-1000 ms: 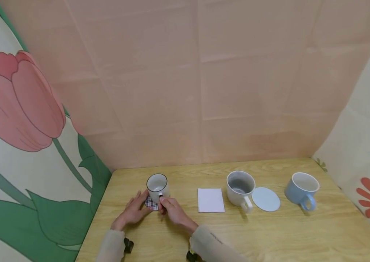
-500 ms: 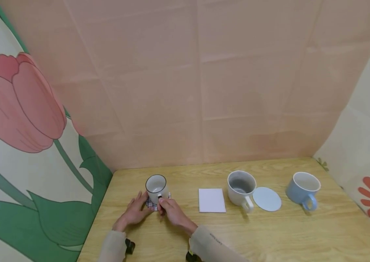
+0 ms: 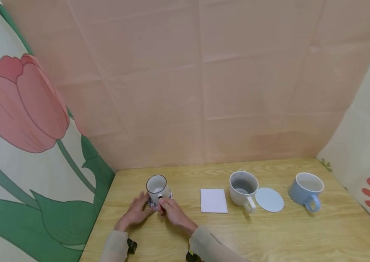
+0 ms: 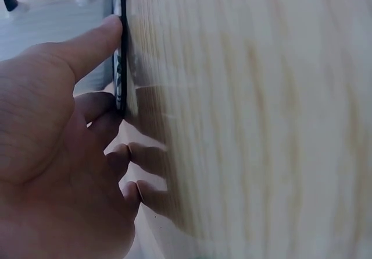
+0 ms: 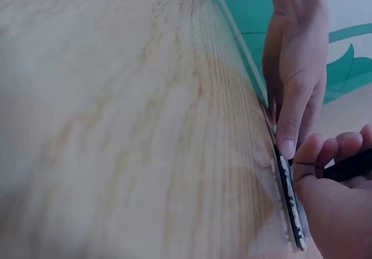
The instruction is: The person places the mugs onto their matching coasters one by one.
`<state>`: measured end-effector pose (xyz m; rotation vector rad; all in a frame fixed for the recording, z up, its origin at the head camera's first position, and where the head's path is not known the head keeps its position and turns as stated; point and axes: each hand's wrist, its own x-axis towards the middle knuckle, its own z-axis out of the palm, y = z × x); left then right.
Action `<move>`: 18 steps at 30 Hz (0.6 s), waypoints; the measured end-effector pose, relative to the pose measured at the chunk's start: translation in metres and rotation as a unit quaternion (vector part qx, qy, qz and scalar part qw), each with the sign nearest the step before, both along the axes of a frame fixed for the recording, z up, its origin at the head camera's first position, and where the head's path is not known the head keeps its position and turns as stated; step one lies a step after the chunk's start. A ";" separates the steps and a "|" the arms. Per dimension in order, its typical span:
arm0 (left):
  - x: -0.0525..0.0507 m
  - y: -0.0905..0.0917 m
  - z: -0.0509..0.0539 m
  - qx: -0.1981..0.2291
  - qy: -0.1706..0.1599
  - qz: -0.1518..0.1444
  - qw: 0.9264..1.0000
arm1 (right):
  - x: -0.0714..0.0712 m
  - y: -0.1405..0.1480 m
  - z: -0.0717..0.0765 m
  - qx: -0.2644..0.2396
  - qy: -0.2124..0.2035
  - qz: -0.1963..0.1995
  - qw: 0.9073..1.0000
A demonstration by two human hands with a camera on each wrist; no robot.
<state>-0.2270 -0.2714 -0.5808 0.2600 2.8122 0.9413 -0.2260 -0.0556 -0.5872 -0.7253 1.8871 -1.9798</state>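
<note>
Right hand (image 3: 173,211) pinches the handle (image 3: 160,197) of the black-rimmed white mug (image 3: 157,188) at its eleven o'clock. Left hand (image 3: 136,211), extended, touches the plaid coaster (image 3: 151,205) beneath.

Left fingers (image 3: 141,199) extended, right fingers (image 5: 349,144) curled, sleeved forearms (image 3: 212,244) angled inward

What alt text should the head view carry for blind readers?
A person's right hand grips the handle of a black-rimmed white mug on a plaid coaster, which the left hand touches. Farther right on the table are a square white coaster, larger white mug, round pale-blue coaster and blue mug.
</note>
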 end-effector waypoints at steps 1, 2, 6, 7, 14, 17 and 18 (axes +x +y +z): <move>0.000 0.000 0.000 0.001 0.001 -0.001 1.000 | 0.000 0.000 0.000 0.000 -0.001 0.000 1.000; 0.000 0.000 -0.001 0.001 0.002 -0.001 1.000 | 0.001 -0.001 0.000 0.001 -0.001 -0.001 1.000; -0.001 0.000 -0.001 0.001 0.008 -0.004 1.000 | 0.002 -0.002 0.001 0.003 0.002 -0.003 1.000; -0.002 0.000 -0.001 0.003 0.010 -0.005 1.000 | 0.002 -0.002 0.001 0.003 0.003 -0.003 1.000; -0.001 -0.001 -0.001 0.003 0.010 -0.001 1.000 | 0.003 -0.003 0.002 0.002 -0.011 0.009 1.000; 0.000 0.000 0.001 0.008 0.012 -0.001 1.000 | 0.004 -0.003 0.003 0.006 -0.018 0.012 1.000; 0.001 0.000 0.001 0.011 0.014 -0.001 1.000 | 0.004 -0.002 0.003 0.005 -0.018 0.012 1.000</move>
